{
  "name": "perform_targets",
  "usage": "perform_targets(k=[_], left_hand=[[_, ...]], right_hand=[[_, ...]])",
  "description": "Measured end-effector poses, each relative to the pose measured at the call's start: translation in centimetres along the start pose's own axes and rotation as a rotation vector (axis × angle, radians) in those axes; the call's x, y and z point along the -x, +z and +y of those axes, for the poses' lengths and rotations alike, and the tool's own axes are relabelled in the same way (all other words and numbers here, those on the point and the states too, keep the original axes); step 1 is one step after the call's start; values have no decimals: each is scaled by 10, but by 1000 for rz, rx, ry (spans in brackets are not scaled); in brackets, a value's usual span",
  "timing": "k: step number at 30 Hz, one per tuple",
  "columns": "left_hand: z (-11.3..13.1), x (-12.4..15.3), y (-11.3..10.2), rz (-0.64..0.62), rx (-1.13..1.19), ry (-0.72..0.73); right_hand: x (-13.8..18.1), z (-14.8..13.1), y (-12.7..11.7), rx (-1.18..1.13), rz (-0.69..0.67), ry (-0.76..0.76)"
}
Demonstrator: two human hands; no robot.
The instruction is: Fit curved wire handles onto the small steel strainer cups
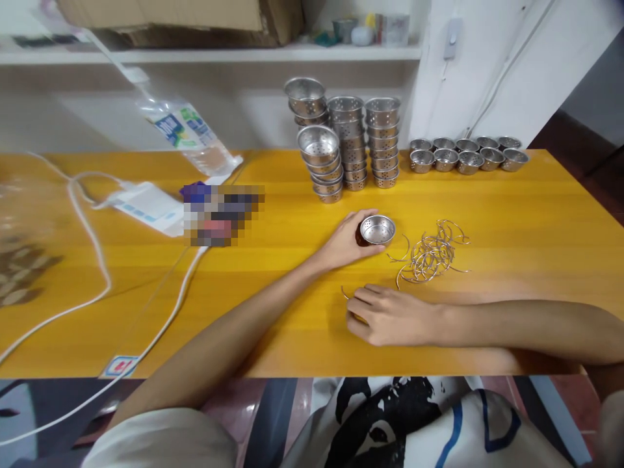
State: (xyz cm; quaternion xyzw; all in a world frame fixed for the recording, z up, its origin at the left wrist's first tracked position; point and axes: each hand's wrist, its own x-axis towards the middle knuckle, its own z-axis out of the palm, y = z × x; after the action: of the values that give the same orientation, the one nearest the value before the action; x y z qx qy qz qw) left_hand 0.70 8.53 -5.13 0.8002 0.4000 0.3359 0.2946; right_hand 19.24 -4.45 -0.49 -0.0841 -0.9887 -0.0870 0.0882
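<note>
My left hand grips a small perforated metal cup on the yellow table, its fingers curled round the cup's left side. My right hand rests nearer the front edge, fingers curled over a thin wire handle that pokes out at its left. A tangled pile of wire handles lies just right of the cup, above my right hand.
Stacks of the same metal cups stand at the back centre. Two rows of single cups sit at the back right. White cables, a charger block and a plastic bag occupy the left side.
</note>
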Motion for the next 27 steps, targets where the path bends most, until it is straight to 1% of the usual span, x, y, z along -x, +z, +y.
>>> perform_targets(k=[3, 5, 13, 16, 18, 20, 22, 24, 26, 27], left_hand=[[0, 0, 0, -6, 0, 8], [0, -1, -1, -11, 6, 5], [-3, -1, -1, -10, 51, 5], [-5, 0, 0, -10, 59, -7], [-7, 0, 0, -9, 70, -12], [-8, 0, 1, -4, 94, -11], [-8, 0, 1, -13, 133, -2], [-5, 0, 0, -44, 179, 3], [0, 1, -1, -78, 218, -2], [2, 1, -2, -91, 233, -7]], right_hand=[[0, -3, 0, 62, 28, 96], [0, -4, -2, 76, 13, 120], [1, 2, -19, 10, -146, 152], [3, 10, -23, -15, -194, 134], [6, 21, -29, -35, -185, 141], [10, 38, -39, -48, -140, 203], [14, 60, -50, -87, -89, 340], [19, 85, -57, -177, -51, 498], [24, 108, -55, -276, -27, 620], [27, 118, -51, -304, -22, 655]])
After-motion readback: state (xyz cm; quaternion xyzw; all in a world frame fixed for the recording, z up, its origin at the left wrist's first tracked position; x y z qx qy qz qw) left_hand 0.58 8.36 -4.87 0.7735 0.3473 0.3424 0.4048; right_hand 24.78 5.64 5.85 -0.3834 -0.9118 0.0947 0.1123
